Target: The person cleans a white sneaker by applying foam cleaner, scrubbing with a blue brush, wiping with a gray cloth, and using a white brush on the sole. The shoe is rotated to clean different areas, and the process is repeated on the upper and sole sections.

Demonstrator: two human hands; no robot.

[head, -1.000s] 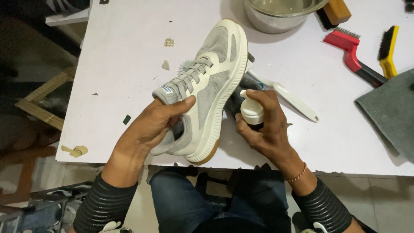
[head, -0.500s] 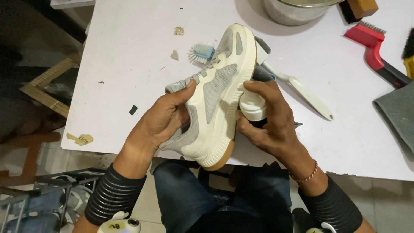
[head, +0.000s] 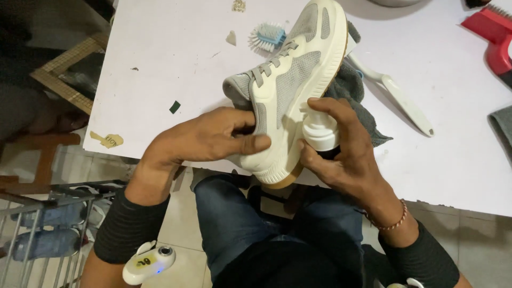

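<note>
A cream and grey sneaker with grey laces is held over the near edge of the white table, toe pointing away. My left hand grips its heel end, thumb laid across the side. My right hand is wrapped around a small bottle with a white pump top, the nozzle close against the shoe's side, index finger on the pump.
A grey cloth lies under the shoe. A white-handled brush and a small blue brush lie beyond. A red wire brush sits far right. A wire rack stands on the floor at left.
The shoe has shifted up and away, and my left hand has slid round the heel with the thumb now across the side. The bottle stays against the shoe.
</note>
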